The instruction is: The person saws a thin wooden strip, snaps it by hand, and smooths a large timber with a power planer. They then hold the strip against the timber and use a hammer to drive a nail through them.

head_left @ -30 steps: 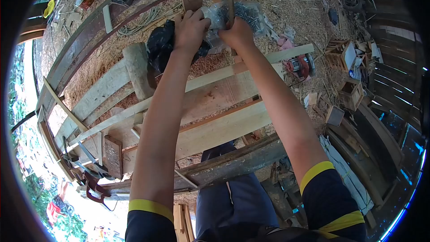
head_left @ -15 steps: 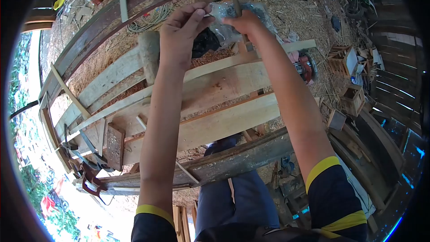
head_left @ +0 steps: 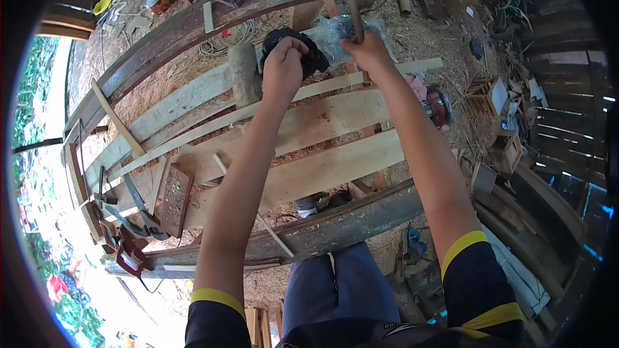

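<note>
My right hand [head_left: 370, 53] is wrapped round the wooden handle of a hammer [head_left: 354, 14], whose dark head points away from me. Under and beyond that fist lies a clear plastic bag [head_left: 335, 42] with small dark contents. My left hand [head_left: 282, 71] is closed, fingers curled inward, at the near side of a black plastic bag [head_left: 314, 58]. Whatever those fingers hold, if anything, is hidden. Just left of this hand stands a thick wooden mallet-like block [head_left: 243, 74]. Below both hands run a narrow wood strip [head_left: 329, 84] and a wide pale plank [head_left: 303, 125].
A handsaw [head_left: 138, 200] and a red-handled saw [head_left: 131, 254] lie at the left end. A red power tool [head_left: 438, 106] sits right of the planks. Long boards [head_left: 335, 235] cross in front of my legs. Wood shavings cover the ground, with a coiled rope [head_left: 225, 37] beyond.
My left hand has come down and nearer, from a raised pinch on a small thin thing to a curled fist by the black bag. My right hand, still gripping the hammer, has shifted slightly right.
</note>
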The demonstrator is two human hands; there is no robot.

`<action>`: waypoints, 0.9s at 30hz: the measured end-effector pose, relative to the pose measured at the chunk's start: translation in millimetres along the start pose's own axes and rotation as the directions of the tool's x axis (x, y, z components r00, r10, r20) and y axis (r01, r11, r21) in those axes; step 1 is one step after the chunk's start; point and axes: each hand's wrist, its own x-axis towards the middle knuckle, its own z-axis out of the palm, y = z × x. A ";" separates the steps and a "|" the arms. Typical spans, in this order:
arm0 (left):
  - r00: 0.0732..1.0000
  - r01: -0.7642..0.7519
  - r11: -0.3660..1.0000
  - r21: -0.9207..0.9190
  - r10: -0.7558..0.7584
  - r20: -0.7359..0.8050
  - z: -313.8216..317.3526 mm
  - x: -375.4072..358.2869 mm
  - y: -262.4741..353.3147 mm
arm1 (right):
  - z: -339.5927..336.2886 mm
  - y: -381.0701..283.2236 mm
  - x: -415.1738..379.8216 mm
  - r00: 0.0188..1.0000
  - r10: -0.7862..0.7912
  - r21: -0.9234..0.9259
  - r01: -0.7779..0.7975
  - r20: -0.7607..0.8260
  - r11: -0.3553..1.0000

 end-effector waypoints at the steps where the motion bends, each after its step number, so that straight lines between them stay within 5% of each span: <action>1: 1.000 -0.026 0.991 0.132 0.027 -0.006 7.1 10.1 1.7 | 7.6 7.5 8.8 1.000 -0.009 -0.044 0.008 -0.013 0.999; 3: 0.996 -0.072 0.920 0.385 0.084 -0.014 18.1 30.6 -0.1 | 15.0 13.2 18.8 0.999 -0.010 -0.125 0.006 -0.037 0.992; 7: 0.991 -0.129 0.791 0.598 0.091 0.094 24.9 67.4 -19.8 | 26.9 8.0 39.3 0.998 0.010 -0.232 -0.024 -0.062 0.972; 17: 0.942 -0.328 0.685 0.650 0.185 0.280 55.1 115.5 -61.1 | 57.4 37.1 88.9 0.997 0.077 -0.311 -0.082 -0.029 0.947; 22: 0.926 -0.339 0.643 0.687 0.098 0.365 83.3 138.4 -90.2 | 50.8 38.4 89.0 0.989 0.145 -0.188 -0.136 0.033 0.973; 27: 0.898 -0.439 0.505 0.743 0.235 0.371 98.0 140.1 -115.1 | 55.8 64.2 102.8 0.989 0.148 -0.133 -0.143 0.030 0.981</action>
